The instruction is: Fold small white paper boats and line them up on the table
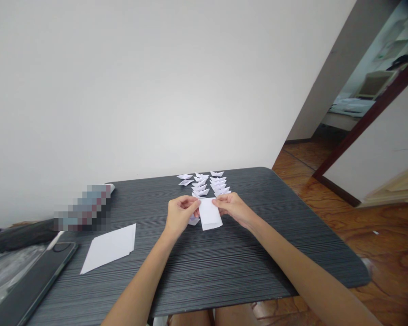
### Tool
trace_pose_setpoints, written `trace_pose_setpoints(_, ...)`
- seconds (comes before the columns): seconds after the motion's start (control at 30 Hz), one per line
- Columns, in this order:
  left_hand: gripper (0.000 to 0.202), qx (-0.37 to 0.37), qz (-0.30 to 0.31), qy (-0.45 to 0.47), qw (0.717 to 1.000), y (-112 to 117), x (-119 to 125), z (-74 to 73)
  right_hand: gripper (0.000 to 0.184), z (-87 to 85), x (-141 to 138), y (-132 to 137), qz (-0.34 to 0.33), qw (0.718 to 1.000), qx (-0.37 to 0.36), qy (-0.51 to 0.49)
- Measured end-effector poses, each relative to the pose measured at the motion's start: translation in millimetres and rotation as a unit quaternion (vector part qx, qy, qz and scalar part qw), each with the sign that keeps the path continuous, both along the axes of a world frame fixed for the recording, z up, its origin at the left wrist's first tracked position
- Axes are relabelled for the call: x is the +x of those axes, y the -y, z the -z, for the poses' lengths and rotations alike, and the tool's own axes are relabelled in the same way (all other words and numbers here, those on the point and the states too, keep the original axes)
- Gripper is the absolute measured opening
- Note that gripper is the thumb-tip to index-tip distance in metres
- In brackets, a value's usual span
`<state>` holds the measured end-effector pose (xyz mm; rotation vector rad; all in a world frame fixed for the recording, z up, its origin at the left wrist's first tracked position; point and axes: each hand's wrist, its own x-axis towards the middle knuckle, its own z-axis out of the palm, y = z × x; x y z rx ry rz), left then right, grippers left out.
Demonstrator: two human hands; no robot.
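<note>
At the far left a dark tablet lay along the near-left edge of the table. Right of it a flat sheet lay well apart from both hands.

Near the table's middle, the left hand was pinched on the upper left corner of the folded paper, with a small folded scrap just beneath its fingers. The paper was a narrow rectangle. Its long axis ran almost straight away from the person, and its near end pointed back toward the body. Whether that end rested on the table or hung just above it could not be told. The right hand was pinched on the upper right corner, so the paper lay between the two hands, equally near to each. Both hands were closed on its far end.

Just beyond the fingers, rows of paper boats stood close together and reached toward the table's far edge, which left little free room there. Toward the person the tabletop was bare. On the right it stayed open as far as the rounded edge, with wooden floor beyond.
</note>
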<state>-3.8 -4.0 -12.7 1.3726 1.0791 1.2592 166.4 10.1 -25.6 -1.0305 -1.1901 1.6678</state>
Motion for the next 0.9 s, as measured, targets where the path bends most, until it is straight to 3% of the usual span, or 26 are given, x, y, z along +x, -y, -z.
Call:
trace_pose_setpoints(0.17,0.017,-0.001,0.002,-0.005,1.0,0,0,1.8,0.029,1.5,-3,1,0.018,1.0,0.016,-0.012)
trace_pose_setpoints(0.37,0.016,-0.007,-0.032,-0.008,0.999,-2,0,2.5,0.035,3.7,-2,2,-0.064,0.998,0.005,0.015)
trace_pose_setpoints(0.47,0.016,-0.004,-0.029,-0.015,0.999,-2,0,1.6,0.036,5.1,0,2,-0.074,0.997,0.004,0.019)
trace_pose_setpoints(0.63,0.016,0.0,-0.044,-0.015,0.999,-1,-1,-1.9,0.032,-1.6,3,5,-0.145,0.989,-0.006,0.036)
trace_pose_setpoints(0.9,0.016,0.006,-0.071,-0.009,0.997,-2,-5,-3.7,0.027,-7.2,2,9,-0.159,0.986,-0.004,0.055)
